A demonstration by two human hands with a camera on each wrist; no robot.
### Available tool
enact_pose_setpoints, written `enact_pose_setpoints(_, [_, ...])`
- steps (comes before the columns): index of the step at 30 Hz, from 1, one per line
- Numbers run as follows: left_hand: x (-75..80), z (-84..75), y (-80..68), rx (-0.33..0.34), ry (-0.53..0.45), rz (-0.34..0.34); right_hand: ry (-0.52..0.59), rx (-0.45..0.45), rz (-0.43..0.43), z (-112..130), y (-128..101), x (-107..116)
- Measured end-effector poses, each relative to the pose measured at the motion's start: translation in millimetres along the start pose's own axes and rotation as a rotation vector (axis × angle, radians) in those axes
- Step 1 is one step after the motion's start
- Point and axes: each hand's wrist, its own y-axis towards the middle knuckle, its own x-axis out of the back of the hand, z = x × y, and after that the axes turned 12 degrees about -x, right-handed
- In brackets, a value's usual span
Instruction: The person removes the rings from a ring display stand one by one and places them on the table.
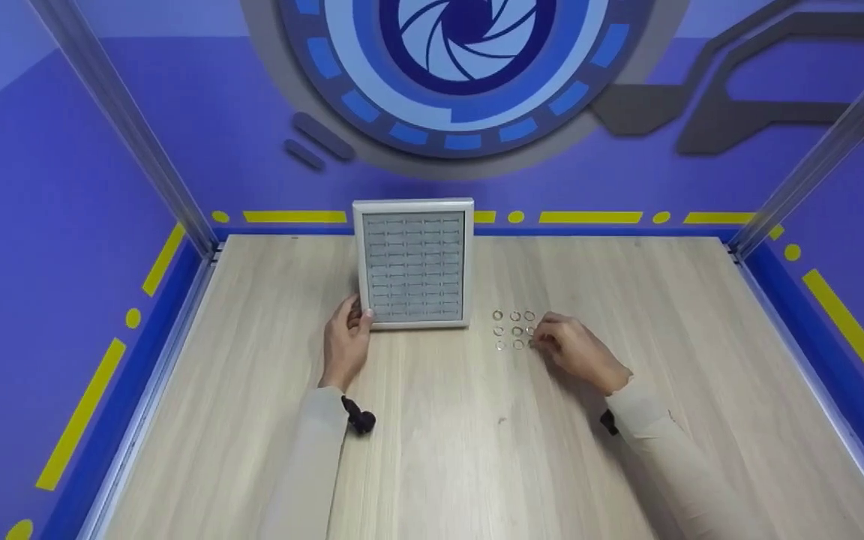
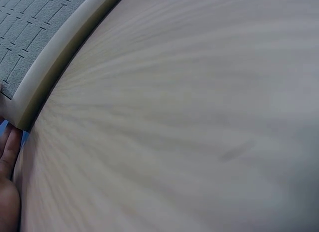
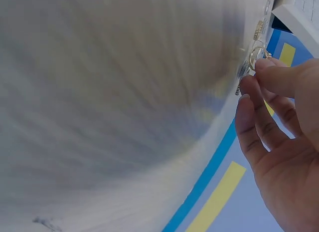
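A white-framed ring display board (image 1: 415, 262) with a grey slotted pad stands tilted up on the table. My left hand (image 1: 346, 341) grips its lower left corner, thumb at the front and fingers behind. In the left wrist view, the frame's corner (image 2: 22, 105) meets the fingers of that hand (image 2: 9, 192). To the right of the board, several rings (image 1: 517, 331) lie in rows. Over the right side of these rows, my right hand (image 1: 578, 349) pinches a gold ring (image 3: 251, 59) between thumb and forefinger; the other fingers are spread loosely.
The light wooden table (image 1: 432, 465) is bounded by a blue-purple back wall (image 1: 177, 135) and side walls with metal corner posts (image 1: 132, 120). In the right wrist view, more rings (image 3: 258, 30) stand behind the pinched one, near the board's frame (image 3: 299, 22).
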Motion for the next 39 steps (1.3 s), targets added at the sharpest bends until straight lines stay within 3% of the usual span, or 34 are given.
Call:
enact_pose_setpoints(5, [0.0,-0.5,1.8,0.011,-0.001,-0.023,-0.009,-0.008,0.022,-2,2,-1])
enact_pose_setpoints(28, [-6.0,-1.3,2.4,-0.015,-0.018,0.003,-0.036,-0.023,0.023,-8,-4,-3])
enact_pose_setpoints(34, [0.9,-5.2,7.4,0.010,-0.011,0.092,-0.016,-0.049,-0.006,-9,-6,7])
enact_pose_setpoints(39, [26.5,-18.3,16.7,0.030,0.079,0.235,-0.019,-0.072,-0.111,-19,-9,30])
